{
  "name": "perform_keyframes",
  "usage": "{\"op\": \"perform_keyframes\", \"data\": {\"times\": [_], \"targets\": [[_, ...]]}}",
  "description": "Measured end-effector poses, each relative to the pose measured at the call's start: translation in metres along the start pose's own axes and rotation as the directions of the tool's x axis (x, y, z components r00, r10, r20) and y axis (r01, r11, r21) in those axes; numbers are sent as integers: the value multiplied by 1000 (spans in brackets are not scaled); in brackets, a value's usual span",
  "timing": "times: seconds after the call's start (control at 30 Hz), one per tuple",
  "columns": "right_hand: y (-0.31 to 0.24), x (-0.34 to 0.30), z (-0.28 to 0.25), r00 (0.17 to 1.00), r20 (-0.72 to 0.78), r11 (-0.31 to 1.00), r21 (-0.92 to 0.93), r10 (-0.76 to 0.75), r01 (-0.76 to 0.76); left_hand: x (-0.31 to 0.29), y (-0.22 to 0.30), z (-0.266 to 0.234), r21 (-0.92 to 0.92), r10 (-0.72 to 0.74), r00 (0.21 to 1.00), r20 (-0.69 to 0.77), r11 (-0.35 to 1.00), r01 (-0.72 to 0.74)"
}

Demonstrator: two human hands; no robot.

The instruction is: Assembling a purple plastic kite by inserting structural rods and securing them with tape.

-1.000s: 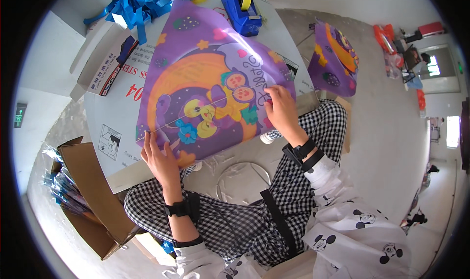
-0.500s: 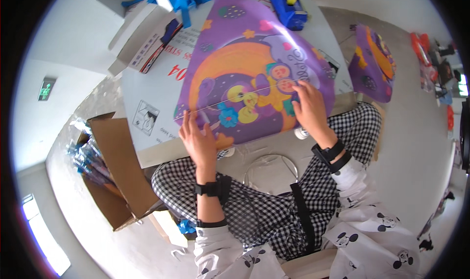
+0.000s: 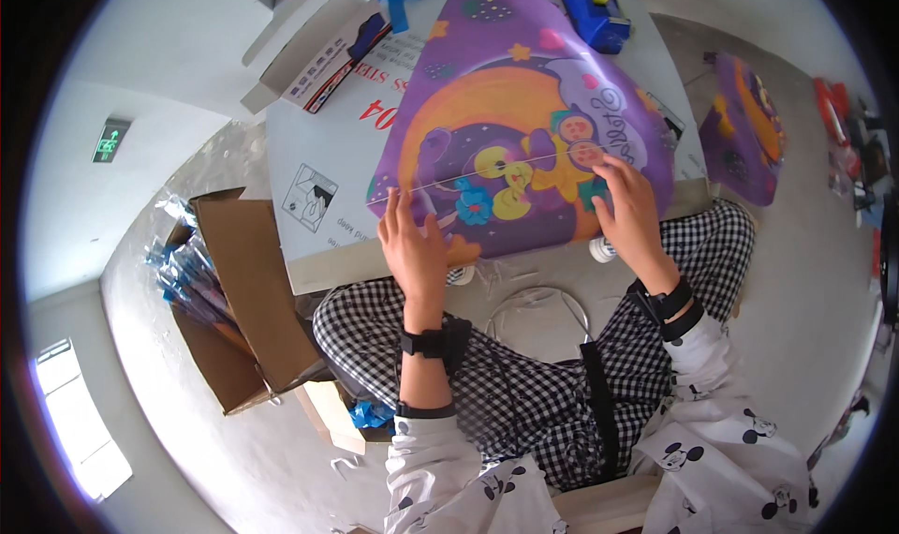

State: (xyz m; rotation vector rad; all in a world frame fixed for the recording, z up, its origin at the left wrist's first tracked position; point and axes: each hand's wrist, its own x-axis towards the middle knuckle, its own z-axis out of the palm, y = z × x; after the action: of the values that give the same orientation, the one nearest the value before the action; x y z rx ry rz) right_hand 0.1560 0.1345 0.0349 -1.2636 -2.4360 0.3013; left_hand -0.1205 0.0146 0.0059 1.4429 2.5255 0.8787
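Note:
A large, roughly triangular purple sheet (image 3: 487,70) lies over the near part of the table, printed with an orange moon, stars and yellow cartoon figures. One thin pale straight line crosses it from left to right. My left hand (image 3: 415,253) rests its stretched fingertips at the sheet's left corner, by the end of that line. Toward the right, my right hand (image 3: 637,220) touches the sheet beside the line, its fingers extended and thumb apart. Both hands are open, and neither is closed round anything I can see. The sheet's near edge reaches the table's front edge.
A white table top (image 3: 309,159) carries an open carton (image 3: 314,66), blue strips (image 3: 398,0) and a blue tape dispenser (image 3: 595,14). On the floor at left stands a cardboard box (image 3: 248,281) of wrapped items. Another purple printed piece (image 3: 744,126) is at the right.
The whole view has shifted, so everything sits further right and slightly higher or lower. Both hands stay at nearly the same places on the sheet; the left fingers have lifted and straightened a little.

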Motion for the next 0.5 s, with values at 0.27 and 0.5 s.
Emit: {"op": "perform_keyframes", "data": {"times": [0.27,0.5], "targets": [[45,32,-65,984,-103,943,316,144,-105,1,74,-72,-122,42,938,343,993,0],[142,172,-49,933,-251,856,507,259,-102,27,188,-80,-369,223,779,586,929,12]]}}
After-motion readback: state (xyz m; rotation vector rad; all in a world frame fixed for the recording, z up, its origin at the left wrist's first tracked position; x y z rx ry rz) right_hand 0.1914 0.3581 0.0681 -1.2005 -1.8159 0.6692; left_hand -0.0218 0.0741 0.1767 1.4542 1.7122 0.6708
